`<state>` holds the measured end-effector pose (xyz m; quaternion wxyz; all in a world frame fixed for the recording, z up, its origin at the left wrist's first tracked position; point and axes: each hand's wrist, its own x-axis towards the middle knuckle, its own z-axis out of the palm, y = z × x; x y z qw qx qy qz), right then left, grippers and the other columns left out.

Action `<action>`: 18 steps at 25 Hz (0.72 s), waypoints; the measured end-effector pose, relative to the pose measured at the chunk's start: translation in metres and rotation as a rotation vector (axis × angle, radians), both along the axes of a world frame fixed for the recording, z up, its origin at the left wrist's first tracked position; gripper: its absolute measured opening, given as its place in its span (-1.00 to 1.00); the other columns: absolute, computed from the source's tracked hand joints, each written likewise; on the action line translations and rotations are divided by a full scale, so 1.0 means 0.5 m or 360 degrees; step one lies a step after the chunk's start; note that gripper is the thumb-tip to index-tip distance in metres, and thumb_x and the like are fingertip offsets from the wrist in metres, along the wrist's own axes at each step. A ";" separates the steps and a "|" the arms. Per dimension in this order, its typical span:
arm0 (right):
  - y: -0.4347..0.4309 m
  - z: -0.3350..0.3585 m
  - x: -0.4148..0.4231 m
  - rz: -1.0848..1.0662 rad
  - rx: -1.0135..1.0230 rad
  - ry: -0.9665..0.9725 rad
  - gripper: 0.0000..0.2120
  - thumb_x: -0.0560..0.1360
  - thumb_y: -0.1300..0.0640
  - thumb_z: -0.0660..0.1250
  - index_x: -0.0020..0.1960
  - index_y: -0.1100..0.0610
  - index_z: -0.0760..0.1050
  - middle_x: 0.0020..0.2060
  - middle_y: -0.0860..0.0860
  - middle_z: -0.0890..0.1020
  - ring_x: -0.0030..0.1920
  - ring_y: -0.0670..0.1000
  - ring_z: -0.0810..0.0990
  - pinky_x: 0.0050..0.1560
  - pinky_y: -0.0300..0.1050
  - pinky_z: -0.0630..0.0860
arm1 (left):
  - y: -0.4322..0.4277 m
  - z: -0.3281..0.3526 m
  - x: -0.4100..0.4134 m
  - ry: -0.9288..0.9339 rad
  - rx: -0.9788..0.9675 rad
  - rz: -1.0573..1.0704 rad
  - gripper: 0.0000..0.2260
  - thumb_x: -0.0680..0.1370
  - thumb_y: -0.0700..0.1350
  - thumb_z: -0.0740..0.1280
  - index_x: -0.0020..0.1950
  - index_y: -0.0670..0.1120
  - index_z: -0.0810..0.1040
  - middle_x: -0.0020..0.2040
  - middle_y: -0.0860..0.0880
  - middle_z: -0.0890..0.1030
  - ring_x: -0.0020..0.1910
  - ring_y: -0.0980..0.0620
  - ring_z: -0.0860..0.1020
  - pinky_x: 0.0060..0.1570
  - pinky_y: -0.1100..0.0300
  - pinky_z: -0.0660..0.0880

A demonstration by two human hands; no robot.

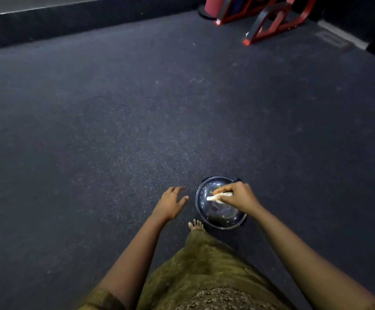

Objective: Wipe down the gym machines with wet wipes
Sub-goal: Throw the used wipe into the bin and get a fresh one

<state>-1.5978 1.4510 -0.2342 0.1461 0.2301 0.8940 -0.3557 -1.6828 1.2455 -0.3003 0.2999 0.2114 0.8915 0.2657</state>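
Note:
A round, shiny dark balance dome (206, 209) sits on the floor just in front of my bare foot (196, 225). My right hand (238, 196) is over the dome and grips a folded white wet wipe (219, 196), which lies against the dome's top. My left hand (170, 203) hovers left of the dome with its fingers spread and relaxed, holding nothing and not touching the dome.
Dark speckled rubber floor (137, 108) stretches ahead. A red and black metal machine frame (276, 21) and a pink cylinder (213, 6) stand at the far right. A low dark ledge (70, 21) runs along the far left.

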 end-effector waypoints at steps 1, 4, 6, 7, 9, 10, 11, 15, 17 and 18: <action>-0.003 -0.002 -0.005 0.0010 -0.0010 0.0008 -0.81 0.40 0.12 0.44 0.01 0.03 0.66 -0.08 -0.02 0.70 -0.05 -0.10 0.61 0.02 -0.21 0.48 | -0.006 -0.002 -0.001 -0.0005 -0.0014 0.0010 -0.56 0.63 0.03 0.18 0.47 -0.10 0.29 0.44 -0.13 0.32 0.41 -0.08 0.30 0.39 0.08 0.23; -0.010 -0.010 -0.020 0.0035 -0.0046 0.0016 -0.81 0.41 0.14 0.43 0.02 0.07 0.66 -0.09 0.00 0.70 -0.08 -0.11 0.60 0.00 -0.22 0.47 | -0.022 -0.012 -0.006 -0.0009 -0.0022 0.0049 -0.56 0.63 0.03 0.18 0.47 -0.10 0.30 0.43 -0.14 0.33 0.41 -0.09 0.30 0.39 0.06 0.24; -0.010 -0.015 -0.027 0.0070 -0.0070 -0.0016 -0.80 0.41 0.14 0.43 0.03 0.07 0.66 -0.09 -0.01 0.69 -0.07 -0.12 0.59 -0.01 -0.26 0.45 | -0.026 -0.015 -0.010 -0.0019 -0.0022 0.0073 -0.57 0.63 0.02 0.18 0.46 -0.10 0.30 0.43 -0.14 0.34 0.41 -0.09 0.30 0.39 0.06 0.24; -0.007 -0.018 -0.031 0.0085 -0.0068 -0.0029 -0.81 0.41 0.15 0.43 0.02 0.07 0.66 -0.09 -0.01 0.69 -0.05 -0.11 0.60 0.00 -0.26 0.45 | -0.023 -0.015 -0.013 -0.0024 -0.0027 0.0074 -0.57 0.63 0.02 0.18 0.46 -0.10 0.30 0.43 -0.14 0.34 0.41 -0.09 0.31 0.39 0.06 0.24; 0.006 -0.023 -0.037 0.0076 -0.0051 -0.0044 -0.82 0.41 0.18 0.43 0.00 0.08 0.67 -0.09 0.01 0.70 -0.03 -0.07 0.62 -0.03 -0.29 0.46 | -0.011 -0.014 -0.018 -0.0038 -0.0042 0.0058 -0.56 0.63 0.03 0.17 0.47 -0.11 0.29 0.43 -0.14 0.34 0.41 -0.09 0.31 0.38 0.07 0.24; 0.014 -0.022 -0.041 0.0064 -0.0033 -0.0056 -0.83 0.41 0.19 0.43 -0.01 0.09 0.67 -0.10 0.02 0.70 -0.04 -0.07 0.63 -0.11 -0.35 0.45 | -0.004 -0.012 -0.022 -0.0037 -0.0046 0.0045 -0.56 0.63 0.03 0.17 0.47 -0.11 0.29 0.43 -0.14 0.34 0.41 -0.09 0.31 0.38 0.07 0.24; 0.021 -0.021 -0.042 0.0052 -0.0011 -0.0072 -0.84 0.40 0.19 0.43 -0.02 0.10 0.67 -0.11 0.04 0.70 -0.07 -0.08 0.62 -0.19 -0.45 0.41 | 0.003 -0.010 -0.024 -0.0029 -0.0043 0.0028 -0.56 0.63 0.03 0.17 0.47 -0.11 0.28 0.43 -0.14 0.34 0.41 -0.09 0.31 0.38 0.08 0.24; 0.038 -0.016 -0.020 -0.0013 -0.0002 -0.0088 -0.82 0.36 0.15 0.49 -0.04 0.14 0.67 -0.12 0.08 0.70 -0.12 -0.14 0.58 -0.29 -0.52 0.35 | 0.014 -0.001 -0.003 -0.0040 -0.0031 -0.0035 -0.56 0.64 0.02 0.16 0.48 -0.12 0.27 0.43 -0.15 0.33 0.41 -0.10 0.31 0.37 0.08 0.24; 0.040 -0.018 0.003 -0.0054 0.0060 -0.0097 -0.81 0.35 0.11 0.50 -0.04 0.11 0.67 -0.13 0.06 0.70 -0.15 -0.15 0.56 -0.32 -0.44 0.35 | 0.012 -0.001 0.018 -0.0063 -0.0031 -0.0067 -0.56 0.64 0.02 0.16 0.48 -0.12 0.27 0.43 -0.16 0.33 0.41 -0.10 0.31 0.37 0.09 0.23; 0.043 -0.021 0.017 -0.0094 0.0091 -0.0099 -0.81 0.36 0.11 0.50 -0.04 0.11 0.68 -0.12 0.06 0.70 -0.14 -0.13 0.58 -0.30 -0.39 0.34 | 0.015 -0.004 0.029 -0.0076 -0.0029 -0.0083 -0.56 0.64 0.01 0.16 0.48 -0.12 0.27 0.44 -0.16 0.33 0.41 -0.10 0.31 0.37 0.09 0.23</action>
